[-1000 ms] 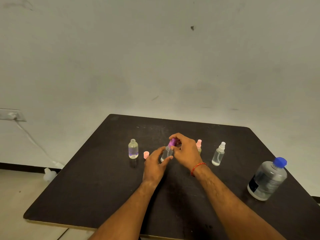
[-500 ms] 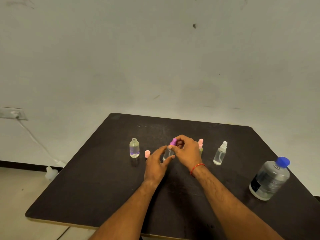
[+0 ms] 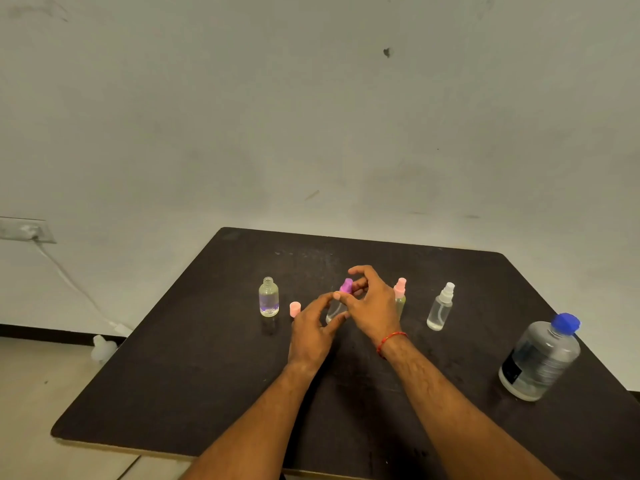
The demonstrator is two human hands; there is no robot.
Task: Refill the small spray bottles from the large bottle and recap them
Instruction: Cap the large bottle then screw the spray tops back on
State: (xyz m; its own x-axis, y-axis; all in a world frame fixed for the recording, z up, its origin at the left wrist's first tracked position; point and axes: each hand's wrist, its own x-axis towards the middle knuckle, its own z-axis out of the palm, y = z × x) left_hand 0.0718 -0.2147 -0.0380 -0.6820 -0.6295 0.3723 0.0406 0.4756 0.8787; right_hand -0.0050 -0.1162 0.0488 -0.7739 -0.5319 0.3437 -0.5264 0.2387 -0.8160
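A dark table [image 3: 207,393] fills the lower half of the view, set against a plain pale wall. At the table's right edge stands the large bottle [image 3: 540,358], clear with a blue cap screwed on, well apart from the work (capped and parked, so pouring seems finished for this round). Two bare forearms reach in from the bottom toward the middle of the table. The left hand [image 3: 313,332] curls its fingers and thumb round the body of a small bottle [image 3: 334,311], apparently to brace it upright on the table. The right hand [image 3: 372,306], with a red thread [image 3: 391,339] at the wrist, arches over it and pinches the purple spray top [image 3: 346,285] between thumb and fingers, a grip suited to twisting the top tight. The other small bottles stand in a loose row to either side. To the left is an open bottle [image 3: 268,299] holding some liquid, and a loose pink cap [image 3: 294,309] stands just beside it, probably waiting to go back on. To the right, partly hidden behind the right hand, is a pink-topped bottle [image 3: 400,296], then a white-topped bottle [image 3: 440,308], both closed.
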